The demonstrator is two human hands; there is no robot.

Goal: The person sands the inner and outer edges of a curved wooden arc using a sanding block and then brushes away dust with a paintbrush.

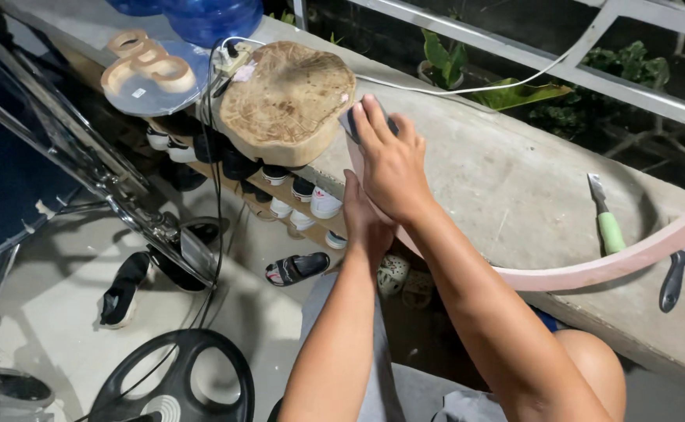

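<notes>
A large pink curved hoop (593,270) lies across the concrete ledge (499,180), and its near end hangs over the edge. My right hand (391,166) presses a small dark grey pad (349,123) onto the top of the hoop's left end, beside a round wooden slab (288,98). My left hand (366,225) grips the same end of the hoop from below, just under my right hand. The hoop's left end is mostly hidden behind both hands.
A green-handled knife (608,227) and dark pliers (675,275) lie on the ledge at the right. Below the ledge is a shoe rack (303,205), with a sandal (295,268) on the floor. A black fan base (178,375) and metal frame (84,168) stand at the left.
</notes>
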